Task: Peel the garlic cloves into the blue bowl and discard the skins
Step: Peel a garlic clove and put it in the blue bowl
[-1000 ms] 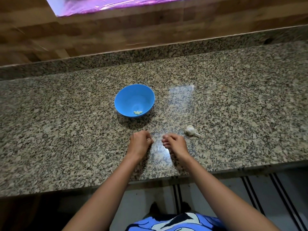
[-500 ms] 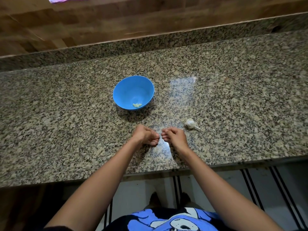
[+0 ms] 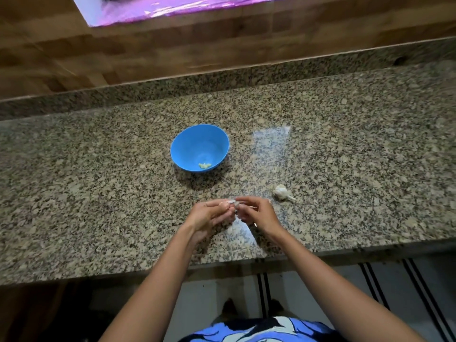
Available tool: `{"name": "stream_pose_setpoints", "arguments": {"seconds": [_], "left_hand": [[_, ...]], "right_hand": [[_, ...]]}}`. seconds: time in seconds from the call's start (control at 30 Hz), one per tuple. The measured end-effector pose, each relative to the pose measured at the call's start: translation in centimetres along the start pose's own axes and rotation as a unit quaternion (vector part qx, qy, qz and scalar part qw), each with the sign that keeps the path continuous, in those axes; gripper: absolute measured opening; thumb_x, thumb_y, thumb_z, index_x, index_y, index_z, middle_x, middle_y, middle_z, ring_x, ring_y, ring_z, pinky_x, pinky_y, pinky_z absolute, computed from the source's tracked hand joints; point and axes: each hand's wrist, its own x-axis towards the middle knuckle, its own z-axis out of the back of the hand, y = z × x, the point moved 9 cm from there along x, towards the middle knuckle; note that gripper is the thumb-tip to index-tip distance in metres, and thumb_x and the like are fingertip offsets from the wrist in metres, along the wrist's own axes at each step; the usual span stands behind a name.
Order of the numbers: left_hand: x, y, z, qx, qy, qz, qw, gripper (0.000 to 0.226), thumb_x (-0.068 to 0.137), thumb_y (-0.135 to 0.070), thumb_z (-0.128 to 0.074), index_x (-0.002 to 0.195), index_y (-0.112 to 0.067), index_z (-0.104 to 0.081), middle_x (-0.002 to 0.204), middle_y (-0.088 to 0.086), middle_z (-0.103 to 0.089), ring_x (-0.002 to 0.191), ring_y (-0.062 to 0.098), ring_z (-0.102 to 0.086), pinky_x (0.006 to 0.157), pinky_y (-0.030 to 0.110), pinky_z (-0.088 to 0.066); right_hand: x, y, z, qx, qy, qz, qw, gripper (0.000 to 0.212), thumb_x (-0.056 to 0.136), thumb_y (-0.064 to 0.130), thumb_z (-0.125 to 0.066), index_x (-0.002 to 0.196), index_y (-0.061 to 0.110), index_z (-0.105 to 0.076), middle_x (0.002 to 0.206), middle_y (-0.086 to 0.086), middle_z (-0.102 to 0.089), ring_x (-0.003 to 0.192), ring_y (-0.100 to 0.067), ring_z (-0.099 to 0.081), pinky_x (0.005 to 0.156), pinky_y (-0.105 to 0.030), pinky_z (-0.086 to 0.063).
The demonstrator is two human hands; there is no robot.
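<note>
We had our left grip (image 3: 209, 215) and right grip (image 3: 259, 213) both pinched on one garlic clove (image 3: 231, 201)

Closest to us, the fingertips met just above the table (image 3: 98, 193) near its front edge, the clove tiny and half hidden between them. Just past the right grip, the garlic bulb (image 3: 281, 193) lay on the stone, touching nothing. Further back sat the blue bowl (image 3: 187, 144), upright, with a few peeled cloves (image 3: 204, 165) in the bottom.

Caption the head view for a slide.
Left hand and right hand pinch a garlic clove; blue bowl and garlic bulb beyond.
</note>
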Motion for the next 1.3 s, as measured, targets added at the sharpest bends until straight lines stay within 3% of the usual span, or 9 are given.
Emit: {"name": "stream_pose_setpoints", "arguments": {"seconds": [0.13, 0.27, 0.43, 0.6, 0.73, 0.9, 1.03, 1.1, 1.3], "left_hand": [[-0.2, 0.5, -0.3, 0.007, -0.029, -0.015, 0.999, 0.017, 0.088, 0.002, -0.058, 0.101, 0.007, -0.066, 0.090, 0.022, -0.071, 0.072, 0.022, -0.070, 0.067, 0.025, -0.059], [0.2, 0.2, 0.2, 0.100, -0.073, -0.073, 0.990, 0.014, 0.084, -0.008, -0.067, 0.094, 0.001, -0.071, 0.083, 0.018, -0.071, 0.062, 0.016, -0.064, 0.059, 0.020, -0.056], [-0.1, -1.1, 0.6, 0.174, -0.120, -0.149, 0.966, 0.007, 0.082, -0.006, -0.070, 0.087, -0.002, -0.072, 0.073, 0.012, -0.071, 0.054, 0.011, -0.061, 0.053, 0.018, -0.053], [-0.1, -1.6, 0.3, 0.214, -0.086, -0.206, 0.951, 0.007, 0.086, -0.005, -0.065, 0.087, -0.003, -0.072, 0.070, 0.011, -0.069, 0.057, 0.013, -0.061, 0.055, 0.021, -0.053], [0.0, -2.2, 0.5, 0.213, -0.087, -0.246, 0.942, 0.007, 0.086, -0.006, -0.065, 0.084, -0.009, -0.071, 0.076, 0.013, -0.070, 0.065, 0.018, -0.063, 0.062, 0.030, -0.054], [0.0, -2.3, 0.0, 0.197, -0.065, -0.263, 0.942, 0.012, 0.086, -0.002, -0.063, 0.090, -0.010, -0.070, 0.084, 0.006, -0.071, 0.077, 0.019, -0.066, 0.069, 0.027, -0.057], [-0.3, -2.7, -1.6, 0.378, -0.077, -0.323, 0.864, 0.024, 0.089, -0.012, -0.061, 0.112, -0.012, -0.067, 0.110, -0.003, -0.064, 0.099, 0.007, -0.059, 0.086, 0.022, -0.052], [-0.5, -3.0, -2.0, 0.425, -0.075, -0.338, 0.837, 0.027, 0.087, -0.017, -0.064, 0.114, -0.017, -0.067, 0.109, -0.009, -0.060, 0.098, 0.002, -0.054, 0.083, 0.016, -0.048], [0.3, -2.5, -0.2, 0.193, -0.072, -0.260, 0.943, 0.018, 0.075, -0.003, -0.074, 0.092, -0.007, -0.073, 0.089, 0.005, -0.073, 0.083, 0.019, -0.069, 0.073, 0.024, -0.057]], "right_hand": [[-0.1, 0.2, -0.4, 0.013, -0.009, 0.005, 1.000, 0.020, 0.085, 0.002, -0.063, 0.103, 0.009, -0.068, 0.087, -0.003, -0.069, 0.064, -0.007, -0.065, 0.060, -0.020, -0.054], [-0.2, 0.5, -0.4, 0.010, -0.032, 0.020, 0.999, 0.018, 0.081, 0.000, -0.067, 0.088, 0.016, -0.071, 0.079, -0.002, -0.071, 0.064, -0.017, -0.065, 0.059, -0.026, -0.056], [0.0, 0.3, -0.6, 0.041, -0.043, 0.008, 0.998, 0.013, 0.081, 0.000, -0.067, 0.085, 0.010, -0.072, 0.069, 0.001, -0.071, 0.060, -0.012, -0.066, 0.059, -0.022, -0.056], [0.1, -0.5, -1.3, 0.136, 0.002, -0.060, 0.989, 0.019, 0.084, 0.000, -0.062, 0.099, -0.012, -0.064, 0.071, -0.009, -0.071, 0.064, -0.015, -0.069, 0.068, -0.024, -0.057], [-0.2, -1.1, -1.9, 0.220, 0.028, -0.145, 0.964, 0.016, 0.086, 0.003, -0.060, 0.099, -0.007, -0.066, 0.081, -0.013, -0.072, 0.073, -0.019, -0.071, 0.072, -0.024, -0.058], [0.0, -1.1, -1.8, 0.242, 0.008, -0.173, 0.955, 0.014, 0.086, 0.000, -0.059, 0.096, -0.006, -0.065, 0.083, -0.015, -0.072, 0.072, -0.020, -0.071, 0.071, -0.024, -0.058], [0.4, -1.3, -1.0, 0.235, -0.056, -0.148, 0.959, 0.014, 0.084, 0.001, -0.061, 0.096, -0.005, -0.066, 0.085, -0.015, -0.069, 0.069, -0.017, -0.069, 0.064, -0.019, -0.057], [0.5, -1.3, -0.7, 0.210, -0.064, -0.131, 0.967, 0.008, 0.084, 0.001, -0.062, 0.090, 0.000, -0.068, 0.081, -0.012, -0.069, 0.069, -0.015, -0.068, 0.064, -0.018, -0.056], [0.9, -0.7, -0.5, 0.104, -0.036, -0.099, 0.989, 0.013, 0.084, 0.006, -0.065, 0.094, -0.002, -0.068, 0.088, -0.017, -0.069, 0.080, -0.023, -0.067, 0.077, -0.030, -0.056]]}}
